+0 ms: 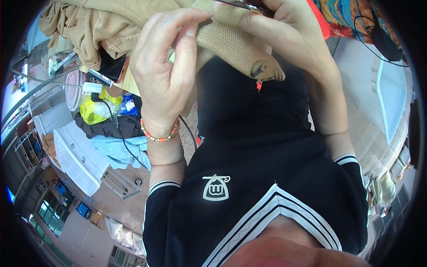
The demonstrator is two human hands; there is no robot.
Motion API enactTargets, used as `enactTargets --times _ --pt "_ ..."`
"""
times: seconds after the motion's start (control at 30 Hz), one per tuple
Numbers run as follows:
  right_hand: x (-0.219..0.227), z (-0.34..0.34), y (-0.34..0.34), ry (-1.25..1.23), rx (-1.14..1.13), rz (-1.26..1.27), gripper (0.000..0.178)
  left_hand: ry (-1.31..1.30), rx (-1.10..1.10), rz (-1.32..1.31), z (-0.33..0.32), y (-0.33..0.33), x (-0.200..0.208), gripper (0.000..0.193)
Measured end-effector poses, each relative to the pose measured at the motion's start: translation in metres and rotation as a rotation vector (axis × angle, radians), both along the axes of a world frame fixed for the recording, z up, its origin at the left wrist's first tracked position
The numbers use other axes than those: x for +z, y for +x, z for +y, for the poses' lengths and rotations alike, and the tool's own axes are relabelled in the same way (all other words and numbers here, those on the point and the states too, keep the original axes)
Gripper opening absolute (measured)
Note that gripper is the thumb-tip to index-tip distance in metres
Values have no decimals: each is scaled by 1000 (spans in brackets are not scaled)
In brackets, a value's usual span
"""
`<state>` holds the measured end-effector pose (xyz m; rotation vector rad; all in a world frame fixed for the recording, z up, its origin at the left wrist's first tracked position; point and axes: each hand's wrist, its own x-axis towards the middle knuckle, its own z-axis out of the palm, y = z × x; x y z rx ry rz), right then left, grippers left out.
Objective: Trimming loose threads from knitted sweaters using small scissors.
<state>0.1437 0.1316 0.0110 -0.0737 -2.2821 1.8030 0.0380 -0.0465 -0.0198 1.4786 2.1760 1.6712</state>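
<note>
A tan knitted garment piece hangs between my hands, its lower end over my lap. Thumb and forefinger of my left hand meet in a pinch at the knit's upper edge; what they hold is too small to make out. My right hand is closed around a dark, shiny metal tool, which the upper edge cuts off, so its kind is unclear. A tan wrap covers the right thumb, which lies close to the knit. On the knit's lower end is a greyish patch.
More tan knitwear lies heaped at upper left, with a dark phone beside it. A white plug adapter with a black cable hangs near a yellow bag. White bins stand left; a pale translucent tub is at right.
</note>
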Motion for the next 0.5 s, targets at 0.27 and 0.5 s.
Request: enactTargets --times 0.27,0.5 --pt "-3 -4 -1 -23 20 105 13 -67 -2 111 -4 9 8 14" --pt "-5 0 3 -61 -40 42 18 95 83 87 9 -5 -15 8"
